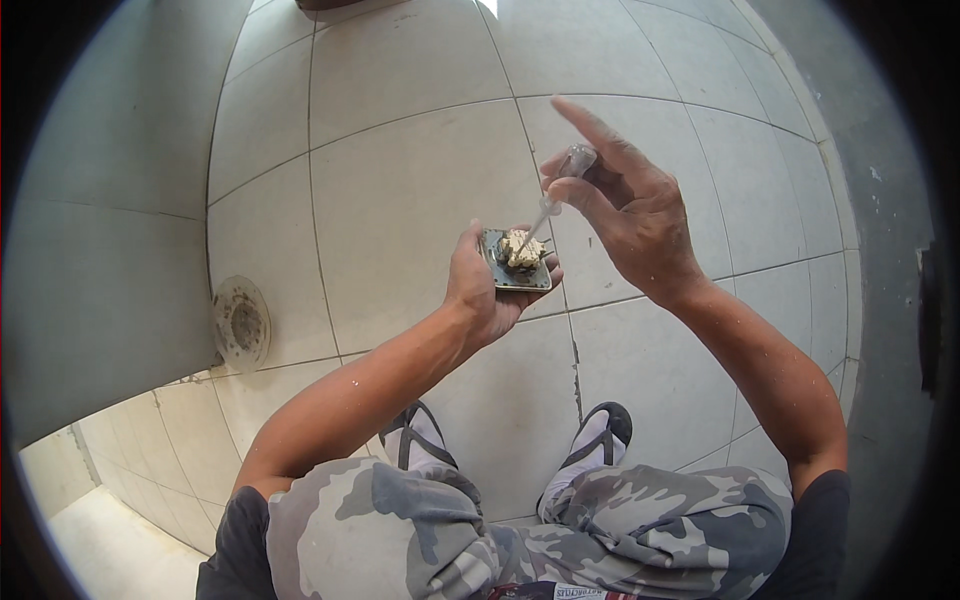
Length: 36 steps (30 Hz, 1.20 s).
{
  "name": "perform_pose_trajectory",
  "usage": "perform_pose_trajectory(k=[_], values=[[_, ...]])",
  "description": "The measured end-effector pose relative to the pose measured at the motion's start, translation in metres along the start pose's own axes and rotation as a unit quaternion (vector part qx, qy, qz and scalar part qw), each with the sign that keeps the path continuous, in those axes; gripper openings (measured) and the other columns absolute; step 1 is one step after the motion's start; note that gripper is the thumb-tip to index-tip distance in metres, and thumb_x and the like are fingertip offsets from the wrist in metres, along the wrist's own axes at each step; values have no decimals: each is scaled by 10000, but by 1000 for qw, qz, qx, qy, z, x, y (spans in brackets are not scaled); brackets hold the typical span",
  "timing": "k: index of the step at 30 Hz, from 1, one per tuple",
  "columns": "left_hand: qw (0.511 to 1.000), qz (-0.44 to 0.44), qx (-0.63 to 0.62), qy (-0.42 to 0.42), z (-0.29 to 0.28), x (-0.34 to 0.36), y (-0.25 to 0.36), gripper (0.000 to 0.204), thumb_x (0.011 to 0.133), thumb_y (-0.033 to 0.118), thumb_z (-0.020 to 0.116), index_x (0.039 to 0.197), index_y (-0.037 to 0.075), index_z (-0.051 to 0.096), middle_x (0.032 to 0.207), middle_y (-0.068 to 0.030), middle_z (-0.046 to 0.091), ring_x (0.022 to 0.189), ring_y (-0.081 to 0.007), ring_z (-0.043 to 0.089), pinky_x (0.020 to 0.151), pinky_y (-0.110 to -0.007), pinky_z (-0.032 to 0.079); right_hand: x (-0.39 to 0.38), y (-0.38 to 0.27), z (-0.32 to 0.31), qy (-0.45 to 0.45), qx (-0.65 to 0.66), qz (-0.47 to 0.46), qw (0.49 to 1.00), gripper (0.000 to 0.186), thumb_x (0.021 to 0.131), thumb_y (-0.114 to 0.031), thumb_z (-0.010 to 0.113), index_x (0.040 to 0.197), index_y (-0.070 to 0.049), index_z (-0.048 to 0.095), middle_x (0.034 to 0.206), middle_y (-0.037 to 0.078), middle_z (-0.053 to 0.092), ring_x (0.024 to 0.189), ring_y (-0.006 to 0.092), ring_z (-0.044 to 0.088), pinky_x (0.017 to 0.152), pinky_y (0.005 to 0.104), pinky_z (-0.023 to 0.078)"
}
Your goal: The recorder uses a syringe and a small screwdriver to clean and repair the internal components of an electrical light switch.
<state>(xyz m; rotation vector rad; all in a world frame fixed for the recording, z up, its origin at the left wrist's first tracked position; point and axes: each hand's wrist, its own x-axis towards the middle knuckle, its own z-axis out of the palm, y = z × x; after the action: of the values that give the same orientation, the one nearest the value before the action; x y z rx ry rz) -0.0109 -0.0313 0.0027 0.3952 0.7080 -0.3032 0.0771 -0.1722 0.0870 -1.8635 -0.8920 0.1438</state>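
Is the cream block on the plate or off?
On: the cream block sits on the plate the left hand holds; fastening unclear.

The left forearm (370,385) reaches in from 8 o'clock, its hand (474,288) cupped near the centre, thumb toward 12, fingertips (555,273) curling round at 3. The right forearm (760,360) rises from 4 o'clock; its wrist bends, and the right hand (645,225) pinches at 2, index finger (605,132) stretched toward 10.
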Motion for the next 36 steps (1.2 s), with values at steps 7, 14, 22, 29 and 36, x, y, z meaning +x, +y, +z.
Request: perform_pose_trajectory(k=[7,14,22,29,36], values=[[1000,1,-19,-15,-2,2,0,661,1046,493,146,1350,-16,438,1160,-218,558,1074,-351,593,1010,-502,510,-2,0,5,10,-42,-35,998,536,950,-28,582,1460,-130,453,1023,111,711,938,188,711,874,323,587],[1000,4,-2,-6,-3,1,0,667,1046,491,144,1347,-28,435,1164,-229,561,1081,-358,590,1017,-503,511,-3,1,3,-8,97,67,993,567,993,-113,557,1522,-129,352,1108,113,677,978,172,670,927,335,546],[1000,2,-2,-8,-3,1,0,663,1047,490,151,1347,-26,437,1168,-227,561,1076,-362,591,1014,-500,514,2,-5,-7,-60,-114,108,986,595,997,-122,565,1537,-129,313,1144,108,676,1088,187,664,973,373,542],[1000,4,-3,-10,-3,1,1,664,1047,492,152,1363,-24,425,1177,-223,553,1084,-362,588,1018,-507,508,-1,6,0,23,154,55,986,525,938,-82,650,1428,-121,468,1057,101,685,944,142,686,908,291,567],[1000,2,-10,0,-1,-1,0,664,1046,495,148,1372,-18,416,1182,-226,548,1085,-356,590,1021,-499,510,-2,2,-3,-21,-4,23,1000,447,938,-27,609,1371,-92,520,1090,122,692,971,173,696,898,306,579]])
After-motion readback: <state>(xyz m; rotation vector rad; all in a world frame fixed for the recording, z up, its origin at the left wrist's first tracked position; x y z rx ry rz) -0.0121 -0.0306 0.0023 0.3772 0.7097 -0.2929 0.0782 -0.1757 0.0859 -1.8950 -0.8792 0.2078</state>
